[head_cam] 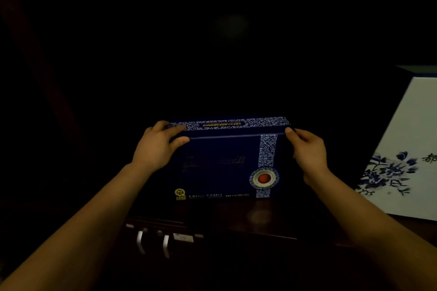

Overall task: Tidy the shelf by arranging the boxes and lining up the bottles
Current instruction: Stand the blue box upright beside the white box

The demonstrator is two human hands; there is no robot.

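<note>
Gripping dark blue box [220, 163] at 9 and 3 o'clock, left hand [156, 146], right hand [307, 149], fingers closed on its top corners, white floral box [406, 153] at 3 o'clock.

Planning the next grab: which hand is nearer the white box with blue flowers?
Right. The right hand grips the dark blue box beside the white box; the left hand holds its far end.

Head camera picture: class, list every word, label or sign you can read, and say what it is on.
"PTE", uncertain: yellow badge on the blue box.
"都": white flowered box, cut off by the frame edge.
Yellow strip on the blue box's top, faint front title, bottom small print: too blurred to read.
</note>
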